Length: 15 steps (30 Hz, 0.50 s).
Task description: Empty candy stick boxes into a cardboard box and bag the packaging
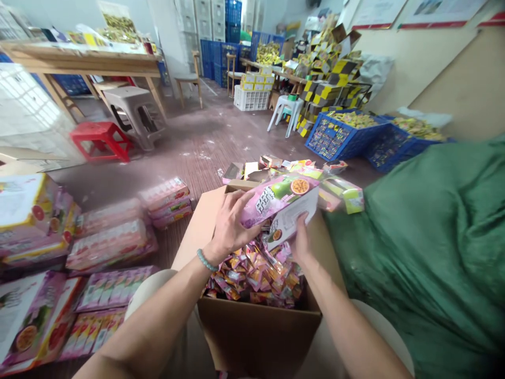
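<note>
Both of my hands hold a pink and white printed carton with fruit pictures, tilted above an open cardboard box. My left hand, with a bead bracelet at the wrist, grips the carton's left end, fingers wrapped over its top. My right hand holds it from below at the near right corner, fingers partly hidden. The cardboard box is full of small pink and orange sachets.
Stacks of pink cartons and wrapped packs lie on the floor at left. Loose flat cartons lie beyond the box. A green cloth heap fills the right. Blue crates, stools and tables stand further back.
</note>
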{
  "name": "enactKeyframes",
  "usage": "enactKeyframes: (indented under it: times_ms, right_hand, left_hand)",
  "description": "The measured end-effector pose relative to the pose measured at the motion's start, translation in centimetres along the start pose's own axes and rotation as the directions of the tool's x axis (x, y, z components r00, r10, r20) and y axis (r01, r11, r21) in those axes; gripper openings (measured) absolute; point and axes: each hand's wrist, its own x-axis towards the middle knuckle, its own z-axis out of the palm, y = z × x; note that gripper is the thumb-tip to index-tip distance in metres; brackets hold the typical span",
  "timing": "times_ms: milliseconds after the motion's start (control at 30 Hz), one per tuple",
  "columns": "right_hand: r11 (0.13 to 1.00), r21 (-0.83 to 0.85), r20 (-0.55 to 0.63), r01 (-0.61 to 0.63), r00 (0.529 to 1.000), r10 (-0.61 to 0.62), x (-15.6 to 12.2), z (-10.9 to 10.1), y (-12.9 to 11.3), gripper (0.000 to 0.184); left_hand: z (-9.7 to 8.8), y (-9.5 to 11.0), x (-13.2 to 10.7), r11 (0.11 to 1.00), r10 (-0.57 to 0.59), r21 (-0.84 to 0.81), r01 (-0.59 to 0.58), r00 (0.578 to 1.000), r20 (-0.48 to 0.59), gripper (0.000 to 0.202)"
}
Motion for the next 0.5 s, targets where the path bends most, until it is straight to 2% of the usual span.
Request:
enactKeyframes:
  times_ms: [67, 167, 300, 367, 433, 500]
  right_hand:
    - [0.997, 0.042, 0.018, -0.067, 0.998, 0.066, 0.1, 0.1, -0.2, 0.073]
    - [0.982, 0.022, 0.015, -0.188, 0.982, 0.188, 0.1, 0.3, -0.5, 0.075]
    - [0.981, -0.069, 0.086, -0.181, 0.979, 0.186, 0.2, 0.2, -1.1, 0.078]
    - [0.972, -0.160, 0.071, -0.174, 0.980, 0.187, 0.3, -0.1, -1.4, 0.082]
    - [0.949, -0.281, 0.023, -0.143, 0.988, 0.155, 0.2, -0.4, -1.7, 0.085]
    - [0.907, -0.419, 0.039, -0.045, 0.997, 0.068, -0.3, -0.3, -2.0, 0.083]
  left_hand:
    - [0.4, -0.3, 0.0, 0.999, -0.011, -0.033, 0.012, 0.999, 0.036, 0.066]
    - [1.2, -1.1, 0.0, 0.990, -0.113, -0.072, 0.120, 0.989, 0.095, 0.065]
    - [0.6, -1.9, 0.5, 0.939, -0.291, -0.165, 0.302, 0.953, 0.083, 0.066]
    - [-0.2, -2.5, 0.9, 0.833, -0.465, -0.302, 0.464, 0.882, 0.075, 0.062]
    - [-0.9, -3.4, 1.1, 0.613, -0.652, -0.498, 0.614, 0.749, 0.120, 0.054]
    - [-1.3, -4.6, 1.2, 0.343, -0.782, -0.650, 0.678, 0.590, 0.202, 0.044]
